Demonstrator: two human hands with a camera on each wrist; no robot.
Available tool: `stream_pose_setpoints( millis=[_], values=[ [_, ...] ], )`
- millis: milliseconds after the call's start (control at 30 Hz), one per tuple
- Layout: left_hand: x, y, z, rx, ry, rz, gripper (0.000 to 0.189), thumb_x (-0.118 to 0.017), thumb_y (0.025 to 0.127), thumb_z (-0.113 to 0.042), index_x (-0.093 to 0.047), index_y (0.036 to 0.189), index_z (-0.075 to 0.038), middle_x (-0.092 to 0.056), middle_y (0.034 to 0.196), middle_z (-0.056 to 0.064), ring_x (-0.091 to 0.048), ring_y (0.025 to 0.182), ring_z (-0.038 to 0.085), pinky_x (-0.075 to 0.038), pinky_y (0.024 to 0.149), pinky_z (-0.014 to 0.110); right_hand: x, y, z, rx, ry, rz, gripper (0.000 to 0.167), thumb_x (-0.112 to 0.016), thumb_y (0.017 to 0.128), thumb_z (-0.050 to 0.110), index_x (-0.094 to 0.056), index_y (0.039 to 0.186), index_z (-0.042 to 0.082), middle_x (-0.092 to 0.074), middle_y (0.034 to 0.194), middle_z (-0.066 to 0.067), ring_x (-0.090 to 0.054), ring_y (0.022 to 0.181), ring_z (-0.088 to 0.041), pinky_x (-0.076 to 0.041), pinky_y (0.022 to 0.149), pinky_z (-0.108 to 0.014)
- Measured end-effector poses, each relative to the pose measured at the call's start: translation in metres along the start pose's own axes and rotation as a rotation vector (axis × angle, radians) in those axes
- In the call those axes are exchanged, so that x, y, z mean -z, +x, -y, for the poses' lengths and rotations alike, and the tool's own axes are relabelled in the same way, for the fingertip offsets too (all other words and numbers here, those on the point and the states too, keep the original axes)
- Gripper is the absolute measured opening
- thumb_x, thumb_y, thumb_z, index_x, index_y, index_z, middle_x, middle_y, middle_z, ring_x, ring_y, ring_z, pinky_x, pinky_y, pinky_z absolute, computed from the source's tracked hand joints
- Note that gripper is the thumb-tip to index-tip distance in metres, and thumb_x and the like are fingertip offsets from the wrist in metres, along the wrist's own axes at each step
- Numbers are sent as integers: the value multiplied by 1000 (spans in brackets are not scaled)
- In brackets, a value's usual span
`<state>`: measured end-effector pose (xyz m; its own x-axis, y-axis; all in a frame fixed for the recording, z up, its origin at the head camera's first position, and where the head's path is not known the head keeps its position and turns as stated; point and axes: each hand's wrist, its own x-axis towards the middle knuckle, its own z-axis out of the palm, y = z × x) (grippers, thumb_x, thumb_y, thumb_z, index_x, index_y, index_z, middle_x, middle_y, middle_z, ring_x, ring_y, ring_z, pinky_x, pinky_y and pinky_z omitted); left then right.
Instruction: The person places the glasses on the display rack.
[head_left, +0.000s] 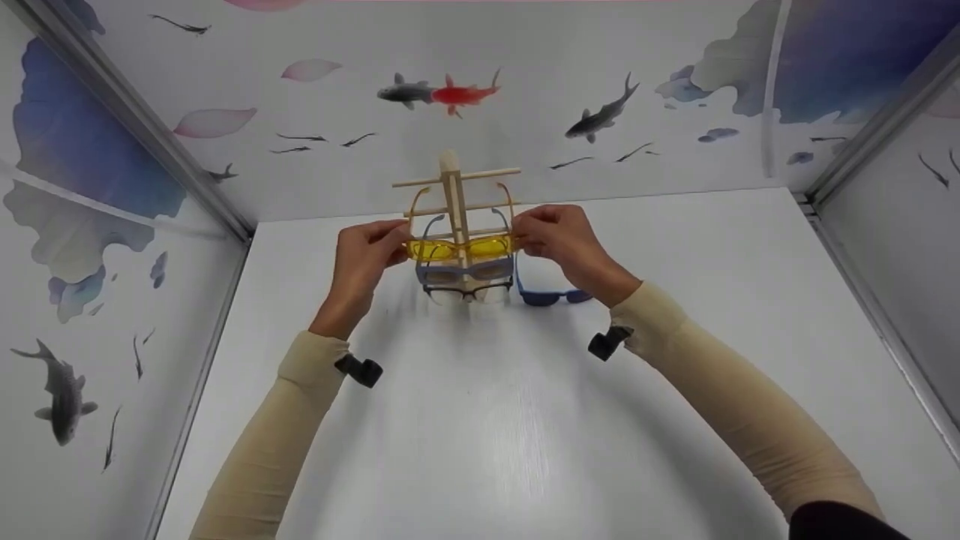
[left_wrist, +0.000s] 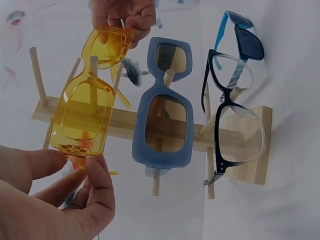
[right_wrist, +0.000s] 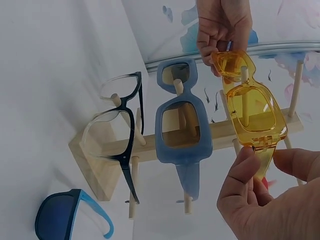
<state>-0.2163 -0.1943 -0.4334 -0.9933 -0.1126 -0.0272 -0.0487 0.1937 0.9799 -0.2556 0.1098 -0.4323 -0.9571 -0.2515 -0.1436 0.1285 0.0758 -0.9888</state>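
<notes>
Yellow see-through sunglasses [head_left: 490, 246] are held between both hands at an upper level of a wooden glasses rack [head_left: 454, 196]. My left hand [head_left: 365, 259] pinches them at the left hinge, thumb and fingers around the temple's start. At the opposite hinge my right hand [head_left: 559, 238] grips the other temple. A wooden peg [left_wrist: 94, 80] shows behind the yellow bridge in the left wrist view. Just below hang blue-grey sunglasses [right_wrist: 184, 131] on their own pegs. Under those sits a pair of clear glasses with a dark top rim [right_wrist: 131, 135].
Dark-lensed sunglasses with blue temples [head_left: 541, 298] lie on the white table [head_left: 480, 450], right of the rack's base. A bare crossbar [head_left: 491, 174] tops the rack. Panels printed with fish and petals [head_left: 330, 135] stand behind and at both sides.
</notes>
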Motion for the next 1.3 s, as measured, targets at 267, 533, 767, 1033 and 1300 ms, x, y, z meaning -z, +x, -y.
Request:
stream_pose_setpoints(
  millis=[267,533,767,1033,1300],
  values=[
    [10,-10,18,-2,-1,-42,34,-66,113,-26,-74,133,1,-75,122,18,-74,106,27,-63,97,31,22,-7,-16,-14,-7,-34,38,-70,110,28,-69,132,-3,-73,119,-15,-74,106,-24,-62,95,-32],
    [21,-14,38,19,11,-93,31,-67,112,-24,-74,130,1,-74,123,21,-74,107,29,-63,95,33,44,-19,-38,-52,-14,-43,37,-68,111,26,-67,134,-3,-73,122,-15,-74,107,-22,-62,97,-33],
    [22,-18,63,91,28,-98,30,-66,113,-22,-74,131,0,-75,124,21,-73,108,29,-63,95,34,57,-30,-54,-4,-101,-67,40,-69,111,29,-68,136,-2,-73,126,-20,-75,107,-23,-62,92,-29],
    [8,-27,97,192,50,-53,30,-64,113,-19,-72,134,2,-73,129,25,-73,109,29,-63,88,30,69,-42,-74,85,-249,-103,34,-71,109,26,-73,130,-1,-75,121,-21,-75,107,-27,-63,90,-34],
    [-19,-43,118,238,67,24,30,-68,110,-13,-73,134,3,-75,124,22,-74,106,29,-63,87,31,85,-48,-95,69,-263,-131,32,-72,109,23,-73,130,-1,-74,121,-25,-72,111,-41,-62,86,-28]
  ],
)
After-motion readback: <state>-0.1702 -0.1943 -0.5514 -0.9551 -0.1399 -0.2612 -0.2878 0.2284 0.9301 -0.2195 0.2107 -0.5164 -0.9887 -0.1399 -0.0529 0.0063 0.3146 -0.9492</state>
